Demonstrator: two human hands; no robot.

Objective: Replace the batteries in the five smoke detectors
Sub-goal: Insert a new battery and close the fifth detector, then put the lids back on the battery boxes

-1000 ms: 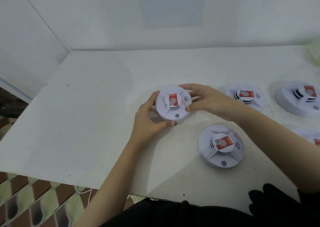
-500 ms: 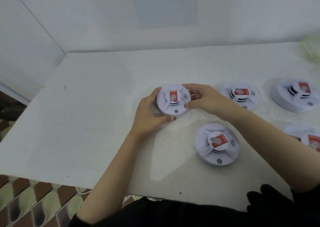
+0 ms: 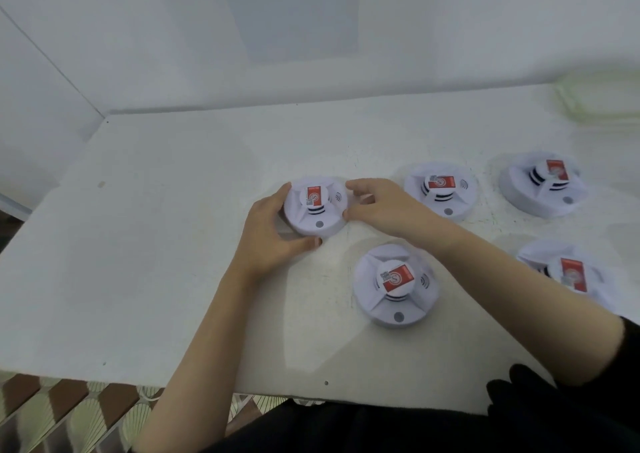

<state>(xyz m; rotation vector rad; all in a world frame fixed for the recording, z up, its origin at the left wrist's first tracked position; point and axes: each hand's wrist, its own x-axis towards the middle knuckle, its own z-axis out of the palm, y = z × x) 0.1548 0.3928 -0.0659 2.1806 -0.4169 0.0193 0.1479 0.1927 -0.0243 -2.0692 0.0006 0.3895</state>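
Several round white smoke detectors with red labels lie on a white table (image 3: 145, 252). The leftmost detector (image 3: 316, 207) rests on the table between both hands. My left hand (image 3: 273, 234) curls round its left and front rim, thumb at the front edge. My right hand (image 3: 381, 207) pinches its right rim between fingers and thumb. Another detector (image 3: 396, 284) lies nearer me, one (image 3: 441, 189) just beyond my right wrist, one (image 3: 542, 182) at the far right, and one (image 3: 568, 272) is partly hidden by my right forearm.
A pale translucent container (image 3: 602, 99), blurred, sits at the table's back right corner against the white wall. The table's front edge runs close to my dark-clothed body, with patterned floor tiles (image 3: 52, 414) below on the left.
Both hands lowered the held detector from a tilted, lifted pose down flat onto the table, slightly farther from me. The other detectors have not moved.
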